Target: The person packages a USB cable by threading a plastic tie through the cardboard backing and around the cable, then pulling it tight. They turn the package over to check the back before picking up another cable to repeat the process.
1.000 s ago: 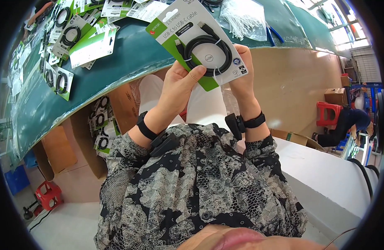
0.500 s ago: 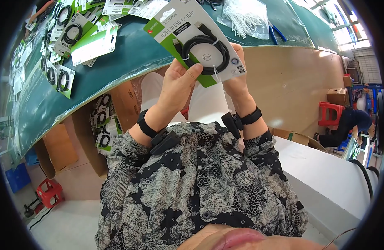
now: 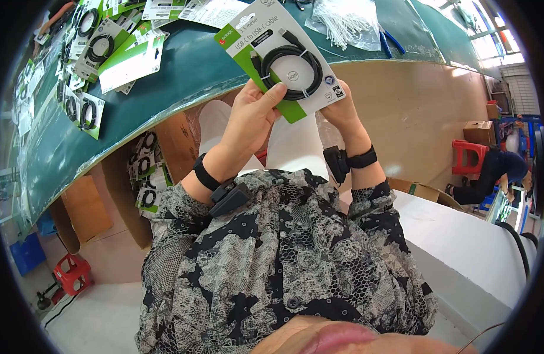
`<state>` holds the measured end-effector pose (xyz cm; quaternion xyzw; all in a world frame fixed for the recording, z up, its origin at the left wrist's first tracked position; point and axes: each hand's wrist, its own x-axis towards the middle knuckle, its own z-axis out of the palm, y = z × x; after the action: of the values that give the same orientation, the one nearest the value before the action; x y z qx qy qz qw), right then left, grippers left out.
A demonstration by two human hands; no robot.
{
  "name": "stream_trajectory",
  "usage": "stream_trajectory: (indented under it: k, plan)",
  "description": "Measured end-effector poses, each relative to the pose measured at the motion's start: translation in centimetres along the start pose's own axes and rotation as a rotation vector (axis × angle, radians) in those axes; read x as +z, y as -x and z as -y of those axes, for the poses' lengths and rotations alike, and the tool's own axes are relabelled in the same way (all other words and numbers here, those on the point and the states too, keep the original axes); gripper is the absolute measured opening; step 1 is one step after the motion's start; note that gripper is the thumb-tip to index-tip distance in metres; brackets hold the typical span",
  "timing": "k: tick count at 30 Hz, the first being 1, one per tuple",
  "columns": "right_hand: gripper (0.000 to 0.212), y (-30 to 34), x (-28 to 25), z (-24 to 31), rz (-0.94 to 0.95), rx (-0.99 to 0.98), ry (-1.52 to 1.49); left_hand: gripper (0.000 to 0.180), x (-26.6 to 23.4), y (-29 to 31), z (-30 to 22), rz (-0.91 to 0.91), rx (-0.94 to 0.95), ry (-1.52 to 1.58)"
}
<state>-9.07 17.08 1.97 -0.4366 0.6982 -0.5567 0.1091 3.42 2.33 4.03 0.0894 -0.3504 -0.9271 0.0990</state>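
Card (image 3: 293,75) in hand: backing a coiled black cable (image 3: 317,72), it tilts between a person's two bare hands. The left hand (image 3: 254,112) grips the lower left edge, thumb across the front at the coil's rim, fingers tucked behind; whether the thumb presses on the cable is hard to tell. The right hand (image 3: 341,109) meets the lower right edge, its fingers largely hidden behind, so how tightly they close cannot be told. A good hold here probably calls for fingers at the edges only, firm enough to keep the card flat without creasing it, and for a thumb clear of the coil and its white bands (image 3: 305,92). Ahead of the right fingers, on a green table (image 3: 183,74), lie white ties (image 3: 343,26) in a clear bag, with pliers (image 3: 392,42) just to their right. Well left of the left fingers, spare cards (image 3: 130,65) lie heaped. Farther off, beyond the right fingers, a co-worker (image 3: 497,177) bends beside a red stool (image 3: 468,156).
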Motion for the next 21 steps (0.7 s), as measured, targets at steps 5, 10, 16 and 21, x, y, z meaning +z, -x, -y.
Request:
stream_trajectory:
  k: [5, 10, 16, 21]
  plan:
    - [0.035, 0.0, 1.1, -0.5, -0.113, -0.099, 0.008, 0.030, -0.6, 0.1, 0.6, 0.014, -0.031, 0.039]
    - [0.033, 0.0, 2.2, 0.1, -0.117, -0.225, 0.059, 0.033, -1.4, 0.2, 1.1, 0.067, 0.005, 0.041]
    - [0.026, -1.2, 1.8, -0.4, -0.134, -0.420, 0.271, 0.038, -2.0, 0.5, -0.7, 0.044, 0.048, -0.225]
    - [0.017, -2.1, 1.0, -0.9, -0.210, -0.277, 0.227, 0.041, -2.1, 0.1, -1.5, 0.068, 0.115, -0.240]
